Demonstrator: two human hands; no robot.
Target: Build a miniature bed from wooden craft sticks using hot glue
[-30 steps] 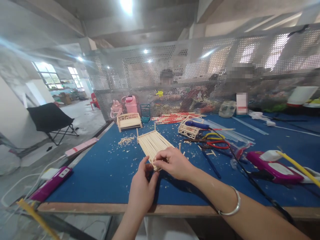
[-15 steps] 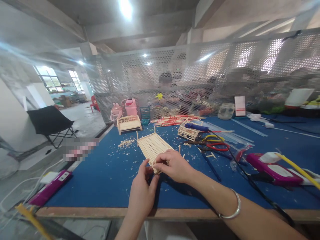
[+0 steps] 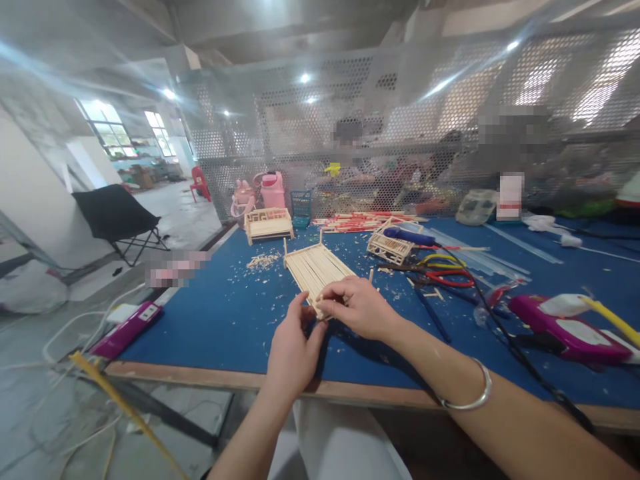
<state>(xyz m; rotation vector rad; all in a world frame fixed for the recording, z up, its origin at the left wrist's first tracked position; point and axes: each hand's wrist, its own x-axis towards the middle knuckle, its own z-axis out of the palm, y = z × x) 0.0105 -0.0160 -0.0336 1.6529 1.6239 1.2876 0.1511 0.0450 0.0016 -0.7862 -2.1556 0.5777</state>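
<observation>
A flat panel of pale wooden sticks [image 3: 317, 267], with short posts at its far corners, lies on the blue table [image 3: 215, 320]. My right hand [image 3: 357, 308] pinches the near end of that panel from above. From below, my left hand [image 3: 294, 347] closes its fingers against the same near corner. A silver bangle [image 3: 467, 393] circles my right wrist.
Two more stick models [image 3: 269, 224] [image 3: 390, 248], red-handled pliers [image 3: 445, 277], a blue-handled tool [image 3: 410, 236], a magenta glue gun [image 3: 560, 330] with black cable, and wood chips lie around. People sit behind a mesh screen [image 3: 400, 133]. A black folding chair [image 3: 117, 217] stands left.
The view has shifted so the table sits a bit higher and to the right. Both hands stay on the near end of the stick panel with hardly any movement.
</observation>
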